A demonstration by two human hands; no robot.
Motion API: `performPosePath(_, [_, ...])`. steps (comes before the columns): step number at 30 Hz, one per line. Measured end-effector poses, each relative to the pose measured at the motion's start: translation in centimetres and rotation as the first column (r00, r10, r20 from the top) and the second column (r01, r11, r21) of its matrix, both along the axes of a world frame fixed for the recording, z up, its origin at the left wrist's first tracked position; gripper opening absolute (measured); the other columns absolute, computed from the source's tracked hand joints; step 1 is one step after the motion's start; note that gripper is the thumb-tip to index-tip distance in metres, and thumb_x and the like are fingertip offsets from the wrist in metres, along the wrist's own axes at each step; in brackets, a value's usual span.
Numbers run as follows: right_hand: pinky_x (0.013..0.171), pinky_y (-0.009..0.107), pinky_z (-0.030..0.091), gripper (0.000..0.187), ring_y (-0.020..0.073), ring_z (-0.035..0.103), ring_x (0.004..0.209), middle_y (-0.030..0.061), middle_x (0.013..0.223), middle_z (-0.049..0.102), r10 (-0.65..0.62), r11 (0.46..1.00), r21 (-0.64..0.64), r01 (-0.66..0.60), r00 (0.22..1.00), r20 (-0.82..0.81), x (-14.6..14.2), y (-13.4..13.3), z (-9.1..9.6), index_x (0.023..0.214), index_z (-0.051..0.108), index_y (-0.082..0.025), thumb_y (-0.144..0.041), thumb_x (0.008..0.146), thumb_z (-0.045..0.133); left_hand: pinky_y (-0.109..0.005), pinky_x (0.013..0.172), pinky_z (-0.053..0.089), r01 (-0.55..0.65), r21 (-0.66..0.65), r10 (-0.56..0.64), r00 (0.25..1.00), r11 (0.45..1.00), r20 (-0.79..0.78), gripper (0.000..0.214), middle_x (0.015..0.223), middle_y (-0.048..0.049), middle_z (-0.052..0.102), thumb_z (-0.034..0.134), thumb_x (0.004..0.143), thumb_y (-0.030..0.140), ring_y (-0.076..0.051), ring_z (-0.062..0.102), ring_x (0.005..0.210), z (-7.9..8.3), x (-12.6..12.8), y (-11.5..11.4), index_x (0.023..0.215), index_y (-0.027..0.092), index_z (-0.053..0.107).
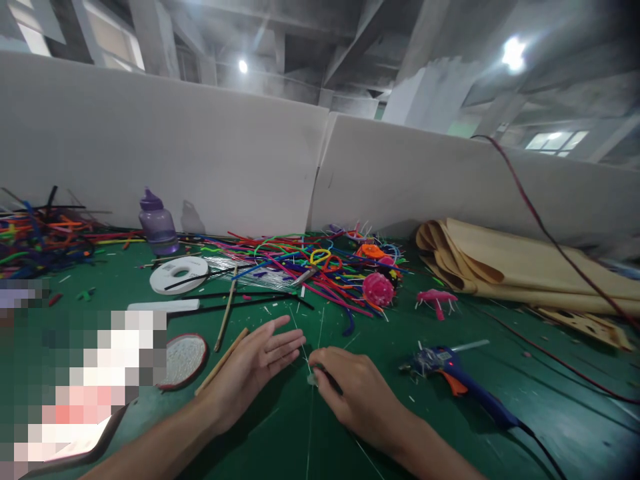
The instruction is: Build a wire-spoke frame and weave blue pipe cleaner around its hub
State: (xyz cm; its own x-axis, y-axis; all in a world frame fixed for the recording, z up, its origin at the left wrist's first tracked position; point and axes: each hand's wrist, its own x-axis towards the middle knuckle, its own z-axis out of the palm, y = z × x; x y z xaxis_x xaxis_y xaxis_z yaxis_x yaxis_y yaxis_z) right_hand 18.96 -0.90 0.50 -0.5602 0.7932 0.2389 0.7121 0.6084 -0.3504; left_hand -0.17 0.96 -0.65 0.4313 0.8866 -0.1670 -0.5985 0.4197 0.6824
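My left hand point(255, 367) lies low over the green table point(550, 413), palm turned inward, fingers stretched out and holding nothing. Its fingertips almost touch my right hand point(350, 387). My right hand is curled in a pinch on a thin dark stick-like piece point(329, 379), pressed down on the table near a small pale blob. Thin clear strands run across the table between the hands. A wooden stick point(223, 360) lies just left of my left hand.
A heap of coloured pipe cleaners point(300, 263) spreads behind the hands, with a pink ball point(379, 289) and a pink legged figure point(437, 299). A blue glue gun point(460, 377) lies right. A white tape roll point(179, 275), purple bottle point(158, 223), round coaster point(184, 359) and folded tan sheets point(525, 267) surround.
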Motion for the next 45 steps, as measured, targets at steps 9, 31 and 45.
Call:
performPosePath(9, [0.067, 0.025, 0.039, 0.017, 0.0136, 0.052, 0.078, 0.002, 0.085, 0.056, -0.02, 1.0, -0.013, 0.019, 0.995, -0.099, 0.1, -0.1, 0.3, 0.096, 0.048, -0.02, -0.014, 0.086, 0.036, -0.037, 0.104, 0.031, -0.088, -0.047, 0.089, 0.996, 0.995, 0.023, 0.065, 0.125, -0.0185, 0.053, 0.033, 0.085, 0.054, -0.025, 0.047, 0.119, -0.1, -0.6, 0.9, 0.131, 0.008, 0.037])
performPosePath(31, [0.062, 0.024, 0.037, 0.014, 0.0131, 0.048, 0.071, 0.0019, 0.081, 0.052, 0.029, 0.998, -0.061, -0.026, 0.998, 0.055, -0.4, 0.0, -0.2, 0.086, 0.044, -0.019, -0.008, 0.082, 0.037, -0.036, 0.102, 0.035, -0.056, -0.105, 0.056, 0.998, 0.993, -0.001, 0.051, 0.124, -0.0211, 0.054, 0.046, 0.087, 0.035, -0.026, 0.05, 0.115, -0.7, 0.0, 0.5, 0.126, 0.003, 0.041])
performPosePath(45, [0.064, 0.026, 0.037, 0.016, 0.0137, 0.05, 0.075, 0.0003, 0.084, 0.053, -0.009, 0.994, -0.107, 0.011, 1.0, 0.016, 0.3, 0.0, 0.3, 0.093, 0.044, -0.023, -0.013, 0.086, 0.033, -0.039, 0.102, 0.036, -0.099, -0.073, 0.095, 0.994, 0.992, -0.063, 0.057, 0.123, -0.0223, 0.054, 0.04, 0.088, 0.044, -0.027, 0.052, 0.114, -0.9, 0.1, 1.0, 0.128, 0.004, 0.037])
